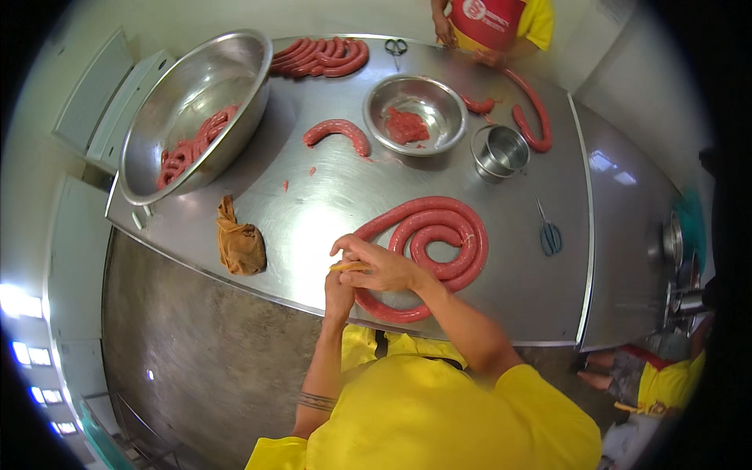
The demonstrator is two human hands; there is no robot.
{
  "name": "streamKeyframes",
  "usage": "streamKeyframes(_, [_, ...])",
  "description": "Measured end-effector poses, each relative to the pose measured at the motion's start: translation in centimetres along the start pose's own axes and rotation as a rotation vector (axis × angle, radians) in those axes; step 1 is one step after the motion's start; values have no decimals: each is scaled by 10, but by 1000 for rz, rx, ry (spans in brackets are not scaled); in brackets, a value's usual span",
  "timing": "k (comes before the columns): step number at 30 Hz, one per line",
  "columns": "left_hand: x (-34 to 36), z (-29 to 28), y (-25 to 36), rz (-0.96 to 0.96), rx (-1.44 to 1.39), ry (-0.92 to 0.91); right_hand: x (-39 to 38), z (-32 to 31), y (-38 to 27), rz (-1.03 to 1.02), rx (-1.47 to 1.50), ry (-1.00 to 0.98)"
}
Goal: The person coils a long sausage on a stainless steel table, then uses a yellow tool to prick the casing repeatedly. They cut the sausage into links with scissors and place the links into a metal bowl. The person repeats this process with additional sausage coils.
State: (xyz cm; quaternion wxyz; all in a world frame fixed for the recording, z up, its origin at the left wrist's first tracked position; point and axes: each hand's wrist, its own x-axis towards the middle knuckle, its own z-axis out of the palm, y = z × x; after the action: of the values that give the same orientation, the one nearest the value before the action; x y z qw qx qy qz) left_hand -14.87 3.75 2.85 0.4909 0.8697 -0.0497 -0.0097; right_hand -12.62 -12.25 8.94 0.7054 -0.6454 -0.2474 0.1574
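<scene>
Sausage coil (pixel 437 233) on the desk (pixel 513 301), just right of the hands.
Left hand (pixel 339 293) and right hand (pixel 382 268) meet at a tan strip (pixel 348 267); I cannot tell how tight either grip is. The near edge runs close below; room spans left to the cloth (pixel 241 251), right to the scissors (pixel 551 238).

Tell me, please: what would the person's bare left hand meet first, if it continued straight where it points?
The left hand would most likely meet the bare right hand, lying across its way; depth between them is unclear.
</scene>
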Motion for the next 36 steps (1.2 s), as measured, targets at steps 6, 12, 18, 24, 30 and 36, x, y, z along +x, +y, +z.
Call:
streamKeyframes(6, [2,-3,-31,171,112,-197,-15,1,-45,35,-580,652])
streamKeyframes(12, [-6,-11,-26,302,93,-354,-96,-150,-155,-291,452,962])
streamKeyframes(18, [20,-6,-36,-316,-28,-382,-206,-143,-126,80,45,1111])
streamKeyframes(24, [12,-29,-48,-518,-232,-192,-153,-37,-2,884,-281,442])
streamKeyframes(30, [-2,-53,-39,460,466,152,43,-2,36,336,-584,-68])
streamKeyframes(36, [1,-41,-59,-96,-169,-58,60,32,8,64,-450,169])
